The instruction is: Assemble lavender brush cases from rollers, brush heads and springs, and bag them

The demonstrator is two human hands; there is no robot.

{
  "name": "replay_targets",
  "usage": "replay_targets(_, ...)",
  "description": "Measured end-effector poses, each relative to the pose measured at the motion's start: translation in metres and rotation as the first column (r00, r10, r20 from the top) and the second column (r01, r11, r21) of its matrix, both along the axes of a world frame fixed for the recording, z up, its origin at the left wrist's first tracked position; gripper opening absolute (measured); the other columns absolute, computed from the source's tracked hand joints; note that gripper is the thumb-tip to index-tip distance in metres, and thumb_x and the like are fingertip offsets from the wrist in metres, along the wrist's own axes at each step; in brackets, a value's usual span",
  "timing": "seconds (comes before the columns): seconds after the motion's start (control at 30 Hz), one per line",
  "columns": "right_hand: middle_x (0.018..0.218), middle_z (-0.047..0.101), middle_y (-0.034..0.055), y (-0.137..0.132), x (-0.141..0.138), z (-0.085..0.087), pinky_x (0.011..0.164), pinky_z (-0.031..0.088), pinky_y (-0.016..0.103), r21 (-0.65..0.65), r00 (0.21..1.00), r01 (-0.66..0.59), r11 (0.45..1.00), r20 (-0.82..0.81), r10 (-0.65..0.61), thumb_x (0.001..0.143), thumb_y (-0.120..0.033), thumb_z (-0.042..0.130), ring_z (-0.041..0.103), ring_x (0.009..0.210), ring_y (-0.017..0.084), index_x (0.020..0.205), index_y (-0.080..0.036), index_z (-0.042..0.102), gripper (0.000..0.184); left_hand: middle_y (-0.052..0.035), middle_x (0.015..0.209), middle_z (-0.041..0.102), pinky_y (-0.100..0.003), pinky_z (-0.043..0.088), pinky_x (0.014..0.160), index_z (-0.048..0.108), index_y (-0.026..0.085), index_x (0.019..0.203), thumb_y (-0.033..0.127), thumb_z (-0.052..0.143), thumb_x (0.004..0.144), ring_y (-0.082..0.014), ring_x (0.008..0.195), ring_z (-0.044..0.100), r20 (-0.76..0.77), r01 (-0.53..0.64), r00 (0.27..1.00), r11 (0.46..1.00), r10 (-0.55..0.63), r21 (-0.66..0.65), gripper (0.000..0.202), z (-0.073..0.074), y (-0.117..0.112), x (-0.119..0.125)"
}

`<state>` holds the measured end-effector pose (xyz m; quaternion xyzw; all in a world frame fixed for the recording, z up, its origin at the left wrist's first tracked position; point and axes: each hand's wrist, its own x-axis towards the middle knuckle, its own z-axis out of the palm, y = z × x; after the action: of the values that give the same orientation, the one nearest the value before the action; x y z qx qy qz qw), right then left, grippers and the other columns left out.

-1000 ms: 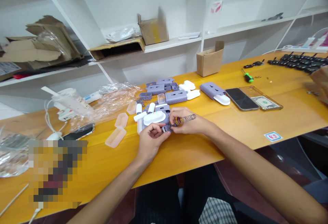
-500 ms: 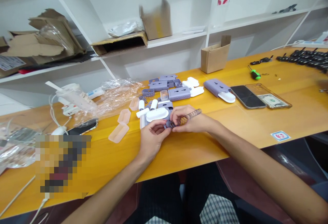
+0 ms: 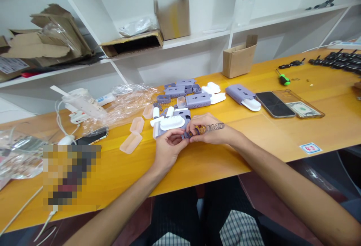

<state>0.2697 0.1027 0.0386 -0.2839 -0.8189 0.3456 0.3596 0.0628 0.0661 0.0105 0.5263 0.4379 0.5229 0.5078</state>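
Smartphone (image 3: 274, 104) and screwdriver (image 3: 284, 80) on the desk (image 3: 282, 135)
A tinted case (image 3: 284, 95) with a banknote (image 3: 302, 109) lies beside the smartphone; a cardboard box (image 3: 237, 62) stands farther back.

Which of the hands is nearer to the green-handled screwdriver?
The right. The right hand, holding a spring, is nearer the person and to the left of the screwdriver; the left hand lies farther left, beyond the right one.

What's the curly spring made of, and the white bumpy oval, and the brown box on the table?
Curly spring: probably metal; it's thin, dark, wiry coils.
White bumpy oval: likely plastic; it's smooth-rimmed and evenly white.
Brown box: looks like cardboard, with dull sides and a stiff raised flap.
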Motion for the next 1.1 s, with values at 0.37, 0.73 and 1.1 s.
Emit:
replay_targets(0.37,0.077,0.070,-0.0022,0.0020,0.0009,-0.0019,0.072,0.047,0.029,0.036,0.999,-0.006,0.999,0.038,0.004,0.082,-0.025,0.082,0.064,0.077,0.018,0.073,-0.022,0.063,0.021,-0.0072,0.103,0.079,-0.036,0.062,0.089,0.062,0.018,0.083,0.026,0.096,0.061,-0.0193,0.090,0.076,0.020,0.011,1.000,1.000,-0.010,-0.016,0.041,0.0004,0.0003,-0.0003)
replay_targets(0.73,0.083,0.070,0.0007,0.0015,-0.0015,-0.0036,0.079,0.049,0.032,0.112,0.999,-0.033,0.993,0.013,0.031,0.081,-0.023,0.085,0.064,0.088,0.021,0.075,-0.022,0.063,0.023,-0.0071,0.103,0.080,-0.035,0.062,0.087,0.057,0.019,0.080,0.024,0.096,0.062,-0.0190,0.089,0.076,0.090,0.024,0.996,0.998,-0.019,-0.057,0.044,0.0027,-0.0008,-0.0005)
replay_targets(1.1,0.090,0.073,0.0016,0.0026,0.0010,-0.0014,0.080,0.049,0.033,0.111,1.000,-0.016,0.994,0.028,0.013,0.084,-0.021,0.083,0.067,0.085,0.020,0.078,-0.021,0.063,0.020,-0.0046,0.100,0.080,-0.032,0.059,0.088,0.059,0.018,0.082,0.021,0.098,0.058,-0.0168,0.088,0.075,0.190,0.002,0.982,0.993,0.021,-0.121,0.047,0.0043,0.0027,-0.0008)
